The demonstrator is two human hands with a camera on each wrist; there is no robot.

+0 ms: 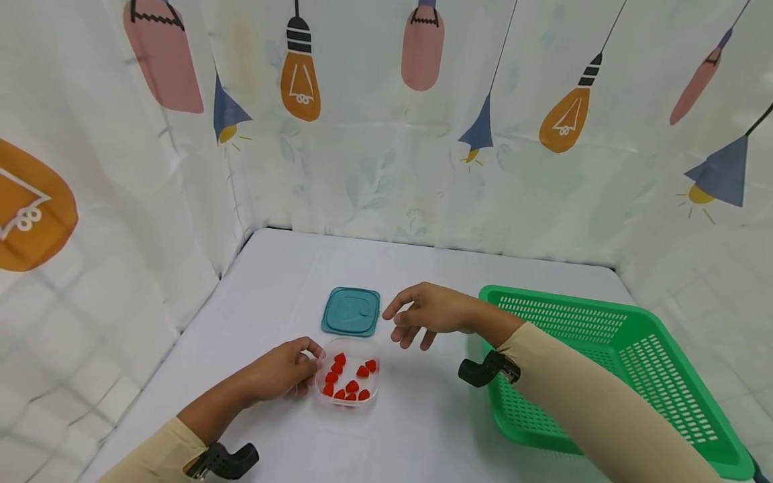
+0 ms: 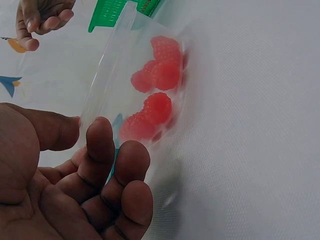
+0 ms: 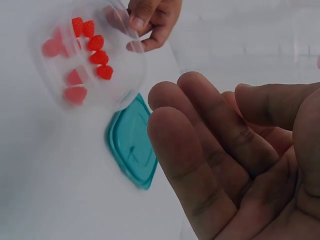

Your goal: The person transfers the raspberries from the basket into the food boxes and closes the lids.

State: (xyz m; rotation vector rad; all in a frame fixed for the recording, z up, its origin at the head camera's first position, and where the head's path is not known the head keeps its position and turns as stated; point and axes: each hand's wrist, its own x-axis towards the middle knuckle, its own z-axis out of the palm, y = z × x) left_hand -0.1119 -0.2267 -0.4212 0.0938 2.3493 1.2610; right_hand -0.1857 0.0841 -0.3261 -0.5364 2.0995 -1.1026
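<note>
A clear plastic container [image 1: 356,351] with several red raspberries [image 1: 351,386] in it sits on the white table. My left hand [image 1: 286,367] pinches its rim at the left corner, thumb and index finger meeting at the edge in the left wrist view. Seen through the wall there, the raspberries [image 2: 157,107] lie on the container's bottom. Above the table, between the lid and the basket, my right hand [image 1: 425,312] hovers with relaxed fingers and holds nothing. Just behind the container lies a teal square lid [image 1: 350,312], flat on the cloth.
To the right stands a large green perforated basket [image 1: 561,299], partly behind my right forearm. A white curtain [image 1: 374,168] printed with lamps and bulbs hangs along the back and sides of the table [image 1: 284,282].
</note>
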